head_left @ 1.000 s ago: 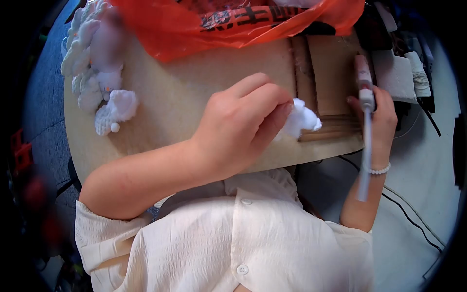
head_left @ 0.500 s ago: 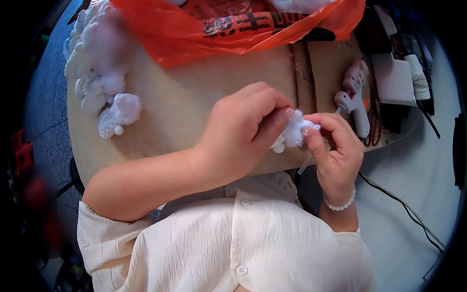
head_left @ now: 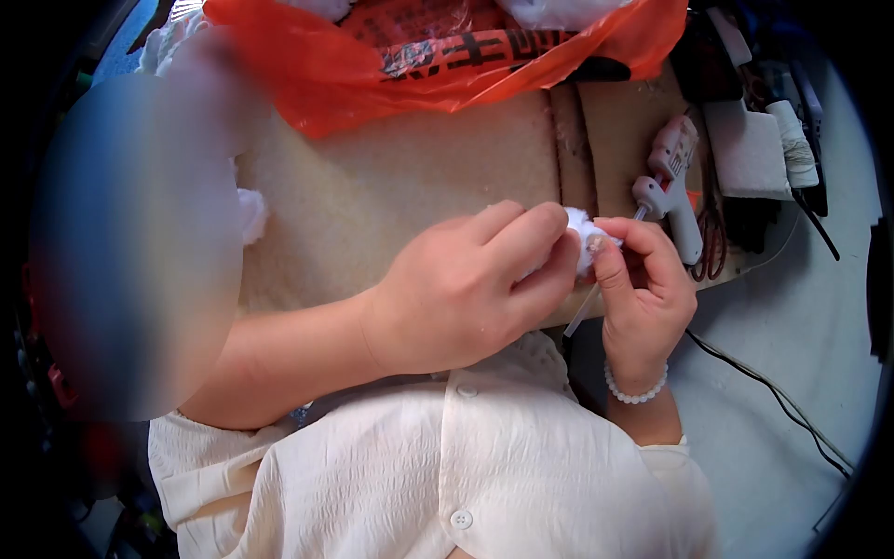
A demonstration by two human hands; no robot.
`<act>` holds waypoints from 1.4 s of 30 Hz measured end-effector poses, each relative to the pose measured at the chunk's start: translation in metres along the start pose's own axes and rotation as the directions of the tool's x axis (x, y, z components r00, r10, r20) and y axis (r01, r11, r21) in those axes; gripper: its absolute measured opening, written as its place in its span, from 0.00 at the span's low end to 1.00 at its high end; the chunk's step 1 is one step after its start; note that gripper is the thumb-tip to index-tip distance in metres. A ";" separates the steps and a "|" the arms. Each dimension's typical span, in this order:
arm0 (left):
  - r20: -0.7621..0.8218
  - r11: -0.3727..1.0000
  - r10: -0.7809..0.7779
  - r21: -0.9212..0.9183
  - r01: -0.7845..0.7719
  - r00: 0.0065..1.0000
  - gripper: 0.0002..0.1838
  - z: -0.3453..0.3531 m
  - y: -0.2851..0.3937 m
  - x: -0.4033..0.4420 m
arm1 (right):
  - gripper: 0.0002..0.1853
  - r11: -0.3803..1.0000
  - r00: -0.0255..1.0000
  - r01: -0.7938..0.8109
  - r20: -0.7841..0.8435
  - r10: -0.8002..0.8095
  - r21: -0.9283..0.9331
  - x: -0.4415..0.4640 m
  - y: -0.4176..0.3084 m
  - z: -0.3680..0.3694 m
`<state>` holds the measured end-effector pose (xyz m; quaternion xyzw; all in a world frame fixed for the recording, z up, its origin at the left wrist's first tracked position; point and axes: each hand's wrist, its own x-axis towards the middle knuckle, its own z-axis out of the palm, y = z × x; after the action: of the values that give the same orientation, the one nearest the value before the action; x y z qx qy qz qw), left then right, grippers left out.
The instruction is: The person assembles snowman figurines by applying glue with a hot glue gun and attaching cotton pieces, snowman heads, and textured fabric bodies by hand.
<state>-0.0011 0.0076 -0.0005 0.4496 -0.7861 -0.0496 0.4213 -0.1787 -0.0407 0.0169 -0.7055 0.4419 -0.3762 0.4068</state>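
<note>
Pinched between the fingers of both hands is a small white fluffy piece (head_left: pixel 583 240), held over the front right part of the table. My left hand (head_left: pixel 480 284) is closed on its left side, with the curled fingers hiding much of it. My right hand (head_left: pixel 649 289), wearing a white bead bracelet (head_left: pixel 637 391), grips the right side between thumb and fingers. A clear glue stick (head_left: pixel 581 312) passes behind my right hand, seemingly from the back of a pink and white glue gun (head_left: pixel 672 177) lying just beyond it.
An orange-red plastic bag (head_left: pixel 438 79) with black print lies at the back of the table (head_left: pixel 317 261). Scissors (head_left: pixel 711 238), a white block (head_left: pixel 748 158) and a thread spool (head_left: pixel 794 140) sit at the right. A white fluffy piece (head_left: pixel 251 216) shows beside a large blur at left.
My left hand has moved slightly right and turned, its fingers curling further over the fluffy piece. My right hand keeps its grip. A blurred area now covers most of the white pieces at left.
</note>
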 end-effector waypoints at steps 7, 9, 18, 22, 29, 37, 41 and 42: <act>-0.183 0.989 0.119 -0.060 -0.132 0.976 0.14 0.003 -0.001 -0.001 | 0.09 0.972 0.997 -0.061 0.064 0.048 0.225 -0.001 -0.004 -0.003; -0.203 0.987 0.088 -0.116 -0.113 0.975 0.17 0.002 0.001 -0.003 | 0.11 0.941 0.993 -0.103 0.092 0.077 0.322 -0.001 -0.007 0.000; -0.108 0.789 -0.420 -0.535 0.304 0.901 0.23 -0.003 -0.001 0.000 | 0.19 0.969 0.970 0.240 0.065 -0.236 -0.060 0.000 -0.004 0.001; -0.080 0.780 -0.410 -0.547 0.303 0.909 0.25 -0.001 0.000 0.000 | 0.21 0.963 0.967 0.252 0.075 -0.245 -0.100 0.001 -0.003 0.001; -0.138 0.855 -0.385 -0.424 0.297 0.912 0.25 -0.007 0.007 0.001 | 0.21 0.992 0.992 0.075 0.097 -0.084 0.099 0.000 -0.006 0.002; -0.073 0.930 -0.342 -0.167 0.327 0.937 0.13 -0.047 0.009 0.015 | 0.31 0.995 0.991 0.099 0.086 -0.099 0.011 0.000 -0.001 0.006; -0.149 0.771 -0.056 0.621 0.138 0.987 0.13 -0.084 -0.003 -0.004 | 0.27 0.994 0.993 0.107 0.056 -0.108 0.025 0.002 0.005 -0.010; -0.146 0.638 0.020 0.764 0.100 0.989 0.08 -0.088 -0.020 -0.016 | 0.26 0.995 0.994 0.099 0.047 -0.099 0.019 0.001 0.008 -0.013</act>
<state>0.0782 0.0341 0.0369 0.6056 -0.6905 0.3118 0.2434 -0.1927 -0.0472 0.0146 -0.7319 0.3933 -0.3825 0.4042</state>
